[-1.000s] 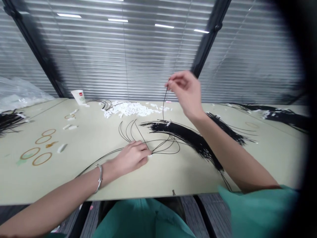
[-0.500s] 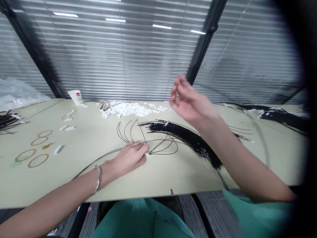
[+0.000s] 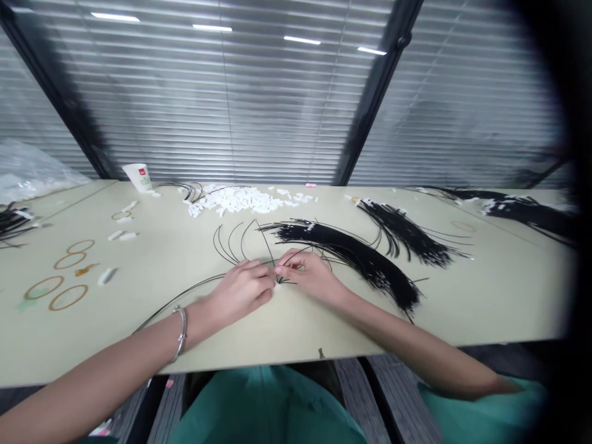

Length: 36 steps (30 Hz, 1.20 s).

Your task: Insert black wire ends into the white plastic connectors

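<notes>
My left hand (image 3: 245, 288) rests on the table with its fingers closed on a small white connector (image 3: 277, 283), mostly hidden by the fingertips. Several thin black wires (image 3: 289, 282) come out of the connector and loop around both hands. Right beside it, my right hand (image 3: 312, 274) pinches a thin black wire close to the connector; the wire's tip is too small to make out. Just behind my right hand lies a thick bundle of black wires (image 3: 356, 250).
A heap of white connectors (image 3: 245, 198) lies at the back, with a paper cup (image 3: 139, 177) to its left. Other black wire bundles (image 3: 409, 234) lie on the right. Rubber bands (image 3: 68, 297) and a loose white piece (image 3: 108, 275) are on the left.
My right hand has come down from above the table to the connector beside my left hand and now pinches a wire. The left hand has stayed in place.
</notes>
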Tool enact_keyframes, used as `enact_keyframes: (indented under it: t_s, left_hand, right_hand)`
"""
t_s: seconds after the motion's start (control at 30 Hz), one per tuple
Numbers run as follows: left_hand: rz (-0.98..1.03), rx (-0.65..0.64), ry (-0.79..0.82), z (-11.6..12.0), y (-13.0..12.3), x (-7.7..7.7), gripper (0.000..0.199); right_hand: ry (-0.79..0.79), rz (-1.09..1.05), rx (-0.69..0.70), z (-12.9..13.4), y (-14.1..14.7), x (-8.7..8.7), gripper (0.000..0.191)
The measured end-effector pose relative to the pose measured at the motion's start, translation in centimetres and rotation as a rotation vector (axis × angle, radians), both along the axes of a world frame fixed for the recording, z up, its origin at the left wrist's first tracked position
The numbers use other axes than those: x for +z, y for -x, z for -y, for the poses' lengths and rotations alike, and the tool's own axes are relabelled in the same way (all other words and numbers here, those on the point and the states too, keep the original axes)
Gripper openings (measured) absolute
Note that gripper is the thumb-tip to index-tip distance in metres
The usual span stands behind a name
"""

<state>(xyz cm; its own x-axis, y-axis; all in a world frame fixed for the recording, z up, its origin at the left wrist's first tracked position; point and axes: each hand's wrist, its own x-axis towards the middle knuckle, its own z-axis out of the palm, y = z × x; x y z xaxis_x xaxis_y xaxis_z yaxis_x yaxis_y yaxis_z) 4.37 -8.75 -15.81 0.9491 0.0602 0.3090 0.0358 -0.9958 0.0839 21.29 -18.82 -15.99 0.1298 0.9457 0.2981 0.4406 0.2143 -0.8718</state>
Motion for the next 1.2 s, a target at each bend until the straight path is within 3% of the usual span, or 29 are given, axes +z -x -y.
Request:
enact_keyframes:
  t_s: [0.2,0.77,1.2]
  left_hand:
    - [-0.008,0.002,0.001,0.0,-0.1,0.0,0.017]
    - [-0.032,0.008,-0.007,0.1,-0.1,0.3,0.021]
    - [-0.027,-0.007,-0.014,0.2,-0.1,0.3,0.021]
  right_hand:
    - [-0.024,0.105,0.009,-0.1,-0.4,-1.4,0.011]
    - [-0.025,0.201,-0.107,0.6,0.2,-0.9,0.007]
    - [-0.085,0.322,-0.085,0.7,0.2,-0.9,0.007]
